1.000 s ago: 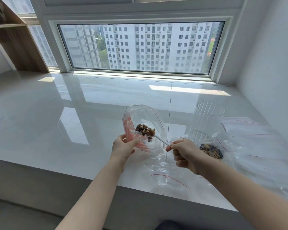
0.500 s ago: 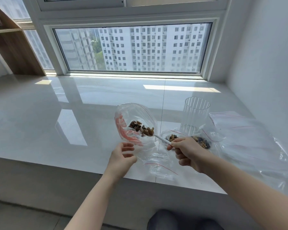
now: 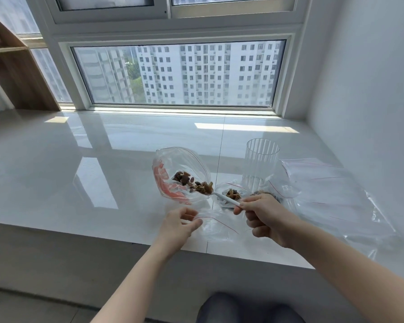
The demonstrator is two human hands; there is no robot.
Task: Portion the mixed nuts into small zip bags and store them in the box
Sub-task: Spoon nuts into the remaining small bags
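A large clear bag (image 3: 163, 180) with orange print lies open-mouthed on the white counter (image 3: 103, 183), with mixed nuts (image 3: 184, 178) inside. My right hand (image 3: 264, 215) grips a white spoon (image 3: 226, 199) whose bowl sits among nuts at the bag's mouth. A small zip bag (image 3: 233, 194) with a portion of nuts lies just behind the spoon. My left hand (image 3: 180, 223) hovers with loosely curled fingers at the edge of an empty flat zip bag (image 3: 219, 226) and grips nothing that I can see. The box is not in view.
A clear ribbed cup (image 3: 259, 164) stands behind my right hand. Several empty zip bags (image 3: 324, 190) are spread at the right, near the wall. A wooden shelf (image 3: 16, 73) stands far left. The counter's front edge runs just below my hands.
My left hand has let go of the large bag, which now rests on the counter, and dropped toward the flat zip bag. The spoon stays at the nuts.
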